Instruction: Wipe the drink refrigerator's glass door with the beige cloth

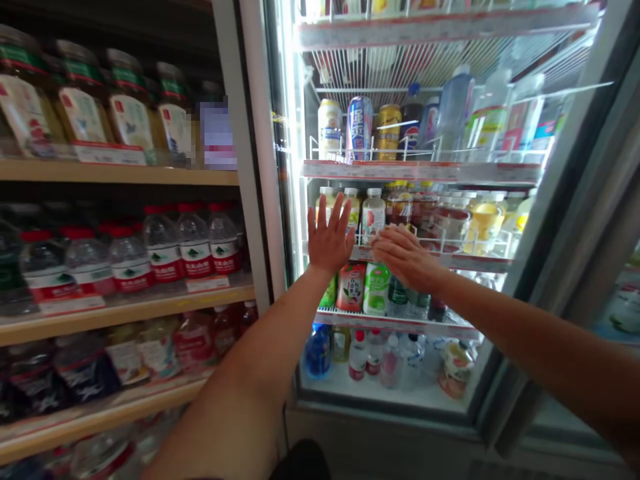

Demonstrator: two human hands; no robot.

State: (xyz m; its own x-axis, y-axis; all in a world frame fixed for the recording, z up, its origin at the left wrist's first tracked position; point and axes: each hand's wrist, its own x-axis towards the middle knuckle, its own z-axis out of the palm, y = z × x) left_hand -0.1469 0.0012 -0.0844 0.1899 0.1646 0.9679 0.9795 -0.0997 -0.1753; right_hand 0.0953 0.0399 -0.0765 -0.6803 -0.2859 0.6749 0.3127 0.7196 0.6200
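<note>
My left hand [330, 237] is raised with its fingers spread and pointing up, nothing in it. It is in front of the middle shelves of a lit drinks fridge [390, 405]. Level with it, my right hand [403, 257] reaches in from the right, fingers stretched out side by side and pointing left. I see nothing held in it. Between the hands shows a white-capped bottle [374, 212] with a fruit label. Below them stand a red carton [351, 287] and a green-and-white bottle [377, 288]. Whether either hand touches the fridge glass, I cannot tell.
Upper fridge shelves hold cans, among them a gold can [389, 130], and tall bottles. Several small bottles [357, 357] stand at the fridge bottom. On the left, wooden shelves [175, 175] carry red-capped water bottles [165, 243] and juice bottles [131, 107]. A metal door frame [555, 220] slants at right.
</note>
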